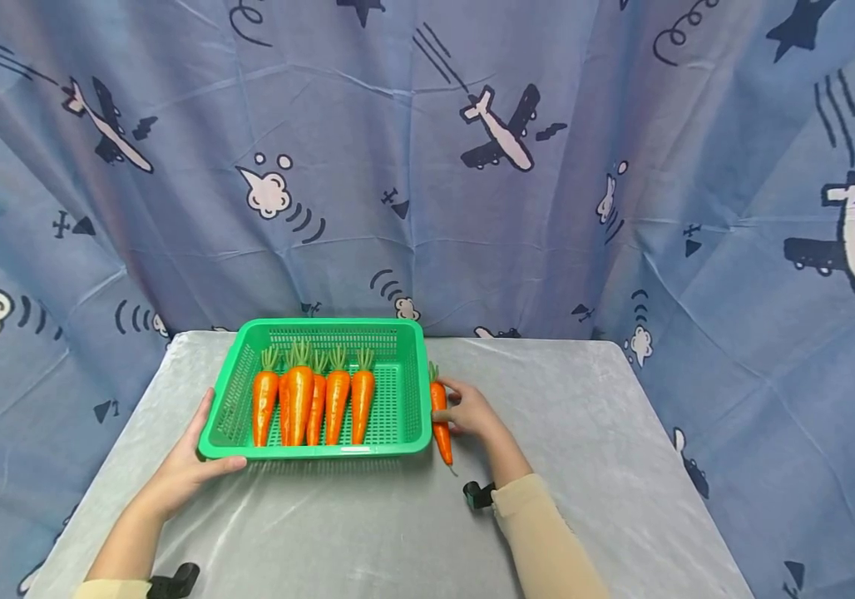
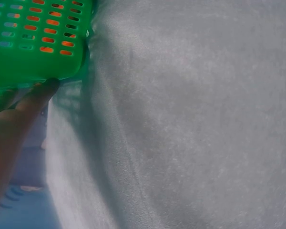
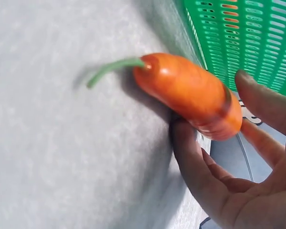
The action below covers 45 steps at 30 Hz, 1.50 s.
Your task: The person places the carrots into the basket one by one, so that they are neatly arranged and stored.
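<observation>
A green plastic basket (image 1: 323, 452) stands on the table, holding several orange carrots (image 1: 299, 408) with green tops. At its near left corner, my left hand (image 1: 182, 470) rests with fingers straight and spread, thumb along the front wall and the other fingers by the left side. In the left wrist view, the thumb tip meets the basket's lower corner (image 2: 43, 67). Just outside the basket's right wall lies another carrot (image 1: 442, 433), its thin root end towards me. My right hand (image 1: 475, 410) holds this carrot loosely, thumb over its top and fingers curled at its right side.
A grey cloth covers the table (image 1: 532, 391). Behind it and on both sides hangs a blue curtain (image 1: 412, 208) printed with airplanes. A small black device sits at each wrist, the right one (image 1: 478, 496) close over the tabletop.
</observation>
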Each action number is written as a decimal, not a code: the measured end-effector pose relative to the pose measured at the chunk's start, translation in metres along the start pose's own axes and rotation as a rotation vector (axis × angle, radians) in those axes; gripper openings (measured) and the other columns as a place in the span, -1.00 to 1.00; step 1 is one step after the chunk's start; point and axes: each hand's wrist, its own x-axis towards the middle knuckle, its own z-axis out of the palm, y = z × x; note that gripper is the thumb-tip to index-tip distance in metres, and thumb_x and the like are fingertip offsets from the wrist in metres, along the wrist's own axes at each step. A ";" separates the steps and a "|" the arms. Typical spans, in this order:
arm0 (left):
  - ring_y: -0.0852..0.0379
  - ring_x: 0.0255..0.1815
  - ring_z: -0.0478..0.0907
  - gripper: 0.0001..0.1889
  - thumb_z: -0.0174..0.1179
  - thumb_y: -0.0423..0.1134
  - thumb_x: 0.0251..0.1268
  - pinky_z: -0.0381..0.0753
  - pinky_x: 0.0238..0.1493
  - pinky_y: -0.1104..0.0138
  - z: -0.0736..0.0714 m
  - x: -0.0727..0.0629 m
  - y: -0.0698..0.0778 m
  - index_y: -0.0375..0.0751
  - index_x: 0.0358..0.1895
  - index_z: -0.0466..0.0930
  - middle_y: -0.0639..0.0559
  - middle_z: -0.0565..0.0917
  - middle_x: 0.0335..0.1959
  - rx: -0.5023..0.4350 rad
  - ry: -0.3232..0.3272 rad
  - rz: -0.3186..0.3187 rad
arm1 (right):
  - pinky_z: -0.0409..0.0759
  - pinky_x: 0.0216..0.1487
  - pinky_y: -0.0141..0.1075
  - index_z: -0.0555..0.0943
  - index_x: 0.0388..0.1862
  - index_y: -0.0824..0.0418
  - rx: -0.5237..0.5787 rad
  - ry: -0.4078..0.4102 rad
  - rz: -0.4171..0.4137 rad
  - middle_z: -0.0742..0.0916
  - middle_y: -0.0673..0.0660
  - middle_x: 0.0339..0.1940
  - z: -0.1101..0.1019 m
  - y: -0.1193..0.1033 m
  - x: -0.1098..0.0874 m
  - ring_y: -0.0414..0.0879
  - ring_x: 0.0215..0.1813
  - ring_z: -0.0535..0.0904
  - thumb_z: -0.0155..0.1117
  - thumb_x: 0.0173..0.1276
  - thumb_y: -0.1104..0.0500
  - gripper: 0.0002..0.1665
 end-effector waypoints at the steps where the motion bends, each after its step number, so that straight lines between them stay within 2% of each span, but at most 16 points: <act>1: -0.13 0.63 -0.33 0.28 0.41 -0.40 0.19 0.05 0.17 0.83 0.000 0.000 0.000 0.27 0.64 -0.49 -0.03 -0.44 0.68 -0.001 -0.001 -0.001 | 0.74 -0.22 -0.10 0.41 0.52 -0.08 -0.006 -0.001 0.002 0.51 0.42 0.36 0.000 0.000 0.001 0.16 0.06 0.60 0.49 0.21 0.28 -0.10; 7: -0.14 0.62 -0.24 0.28 0.41 -0.40 0.19 0.10 0.18 0.81 0.000 0.000 -0.001 0.25 0.64 -0.50 -0.05 -0.43 0.68 -0.003 -0.002 -0.001 | 0.73 -0.28 -0.11 0.39 0.53 -0.07 -0.026 -0.012 -0.009 0.54 0.40 0.32 0.002 0.000 0.006 0.10 -0.06 0.61 0.44 0.20 0.32 -0.09; 14: -0.19 0.63 -0.34 0.28 0.41 -0.42 0.18 0.06 0.20 0.82 0.000 0.001 -0.003 0.25 0.64 -0.50 -0.03 -0.46 0.67 -0.008 -0.004 0.005 | 0.72 -0.27 -0.07 0.44 0.47 0.06 -0.027 -0.022 -0.026 0.60 0.38 0.22 0.002 0.001 0.006 0.09 -0.09 0.60 0.40 0.18 0.35 -0.16; 17: -0.20 0.63 -0.36 0.29 0.41 -0.42 0.18 0.04 0.20 0.83 0.000 0.001 -0.003 0.24 0.64 -0.49 -0.02 -0.46 0.67 -0.008 -0.003 0.008 | 0.73 -0.25 -0.04 0.43 0.47 0.10 0.009 -0.013 -0.029 0.59 0.39 0.17 0.000 0.003 0.005 0.11 -0.08 0.60 0.40 0.16 0.38 -0.16; 22: -0.10 0.63 -0.43 0.29 0.41 -0.42 0.17 -0.02 0.19 0.85 -0.001 0.000 -0.004 0.29 0.64 -0.48 0.00 -0.47 0.67 -0.006 0.001 0.013 | 0.75 -0.26 -0.03 0.41 0.49 0.08 0.140 -0.015 -0.011 0.54 0.38 0.13 -0.006 0.001 0.002 0.13 -0.08 0.61 0.36 0.19 0.42 -0.14; 26: -0.03 0.63 -0.42 0.28 0.41 -0.42 0.17 -0.02 0.19 0.84 -0.002 0.000 -0.005 0.28 0.64 -0.48 0.00 -0.45 0.68 -0.007 0.001 0.016 | 0.75 -0.21 0.01 0.36 0.52 0.07 0.249 -0.025 -0.008 0.50 0.40 0.17 -0.016 -0.003 -0.001 0.12 -0.12 0.63 0.35 0.24 0.43 -0.14; 30: -0.05 0.63 -0.40 0.29 0.42 -0.41 0.17 -0.03 0.18 0.85 -0.002 0.002 -0.004 0.21 0.65 -0.49 -0.03 -0.43 0.68 0.001 -0.001 0.019 | 0.74 -0.15 0.02 0.33 0.54 0.08 0.293 -0.003 -0.035 0.48 0.41 0.23 -0.027 -0.010 -0.005 0.13 -0.08 0.62 0.36 0.26 0.43 -0.12; 37: -0.08 0.63 -0.37 0.29 0.42 -0.41 0.16 -0.03 0.19 0.85 -0.002 0.001 -0.004 0.23 0.65 -0.48 -0.03 -0.42 0.68 0.012 0.002 0.023 | 0.75 -0.13 -0.03 0.31 0.56 0.01 0.300 0.027 -0.061 0.43 0.40 0.33 -0.039 -0.026 -0.012 0.25 0.11 0.57 0.35 0.30 0.41 -0.11; 45: -0.13 0.63 -0.34 0.28 0.41 -0.41 0.18 0.02 0.19 0.84 -0.001 0.001 -0.004 0.32 0.63 -0.48 -0.03 -0.44 0.68 0.002 -0.002 0.009 | 0.76 -0.15 -0.06 0.33 0.54 -0.04 0.297 0.044 -0.100 0.44 0.37 0.35 -0.048 -0.045 -0.024 0.25 0.11 0.60 0.37 0.30 0.39 -0.12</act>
